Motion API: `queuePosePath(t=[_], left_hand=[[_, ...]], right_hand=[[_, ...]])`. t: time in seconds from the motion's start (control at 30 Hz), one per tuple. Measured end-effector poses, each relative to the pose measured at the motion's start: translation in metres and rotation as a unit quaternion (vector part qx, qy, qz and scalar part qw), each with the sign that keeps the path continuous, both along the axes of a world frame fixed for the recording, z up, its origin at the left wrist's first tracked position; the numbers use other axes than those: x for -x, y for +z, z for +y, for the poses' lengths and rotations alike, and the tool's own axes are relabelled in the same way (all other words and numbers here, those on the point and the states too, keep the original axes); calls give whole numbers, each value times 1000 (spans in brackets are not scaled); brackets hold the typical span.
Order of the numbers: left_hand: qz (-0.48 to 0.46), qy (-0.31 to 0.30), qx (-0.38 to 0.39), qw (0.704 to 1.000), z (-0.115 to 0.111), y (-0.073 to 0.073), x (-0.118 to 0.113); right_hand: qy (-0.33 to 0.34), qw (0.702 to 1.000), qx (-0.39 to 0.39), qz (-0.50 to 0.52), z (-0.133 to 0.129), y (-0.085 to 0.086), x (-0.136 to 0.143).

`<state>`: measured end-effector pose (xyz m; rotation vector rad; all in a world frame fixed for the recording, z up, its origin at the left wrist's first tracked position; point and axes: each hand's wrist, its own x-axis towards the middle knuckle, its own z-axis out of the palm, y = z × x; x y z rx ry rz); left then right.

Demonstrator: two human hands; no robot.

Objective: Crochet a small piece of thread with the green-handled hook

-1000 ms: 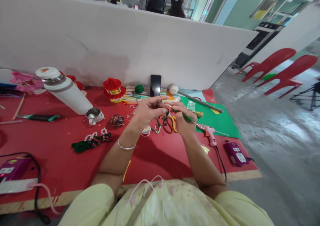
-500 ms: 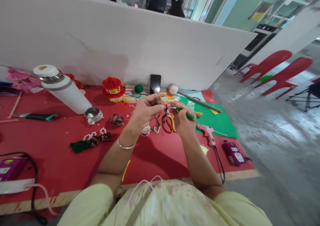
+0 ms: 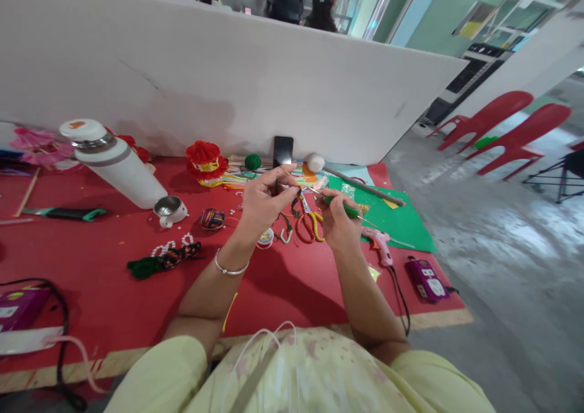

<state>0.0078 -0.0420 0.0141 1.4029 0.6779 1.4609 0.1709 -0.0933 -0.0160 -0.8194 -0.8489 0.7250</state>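
In my right hand point(image 3: 340, 225) is a crochet hook with a green handle point(image 3: 350, 210). Its thin metal shaft points left toward my left hand point(image 3: 261, 209), which pinches a small piece of dark multicolour yarn work point(image 3: 295, 202); the fingers hide most of it. A strand runs from a multicolour yarn ball point(image 3: 212, 219) toward the left hand. Just below the fingertips, on the red table, lie scissors point(image 3: 306, 227) with red and yellow handles. Beside them are a small green crocheted piece point(image 3: 286, 233) and a thread spool point(image 3: 265, 238).
A white thermos point(image 3: 121, 166) and its cup point(image 3: 168, 211) stand left. A pink glue gun point(image 3: 381, 244) and purple box point(image 3: 427, 280) lie right. A phone point(image 3: 283, 151) leans on the white partition point(image 3: 255, 84). Dark green and multicolour yarn pieces point(image 3: 166, 260) lie at left.
My right hand has drawn slightly right and down, so the hook's metal shaft shows between the hands. My left fingers have shifted slightly left.
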Motion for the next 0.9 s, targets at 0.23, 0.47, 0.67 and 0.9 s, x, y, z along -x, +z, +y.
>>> queuePosePath(t=[0.23,0.47,0.67,0.9], left_hand=[[-40,-30,20,999,-1,1,-1],[-52,-37,35,997,0,0,-1],[-62,-43,41,996,-1,1,-1],[-59,-48,39,996,-1,-1,-2]], right_hand=[[14,1000,0,-24,-1,1,1],[11,1000,-5,-17,-1,2,2],[24,1000,-4,-17,-2,4,3],[22,999,5,-34,-2,4,3]])
